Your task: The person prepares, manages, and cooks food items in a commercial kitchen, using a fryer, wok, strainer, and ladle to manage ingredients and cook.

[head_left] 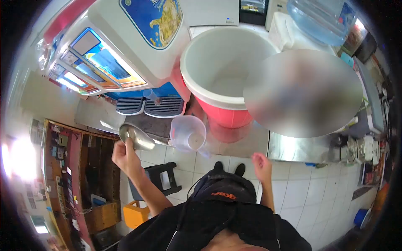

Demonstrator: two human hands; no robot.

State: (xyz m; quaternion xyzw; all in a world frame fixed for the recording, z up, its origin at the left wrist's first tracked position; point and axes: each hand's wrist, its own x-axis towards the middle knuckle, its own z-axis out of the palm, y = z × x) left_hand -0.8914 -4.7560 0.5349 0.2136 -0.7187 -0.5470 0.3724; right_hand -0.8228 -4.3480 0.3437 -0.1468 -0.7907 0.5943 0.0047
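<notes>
A metal scoop (141, 139) is held in my left hand (127, 157), its fingers closed at the scoop's near end, by the counter's front edge. Right of the scoop, a translucent plastic jug (188, 133) stands at the counter edge, apart from my hand. My right hand (262, 167) hangs in front of the counter with its fingers curled in; whether anything small is in it cannot be made out. Behind the jug is a large red bucket (228, 113) with a pale inside and rim.
A drink dispenser (165, 62) with drip trays (164, 107) stands at the back left. A blurred area covers part of the metal counter (293, 148) at right. A dark stool (169, 180) and an orange one (136, 214) are below. A water bottle (318, 21) is behind.
</notes>
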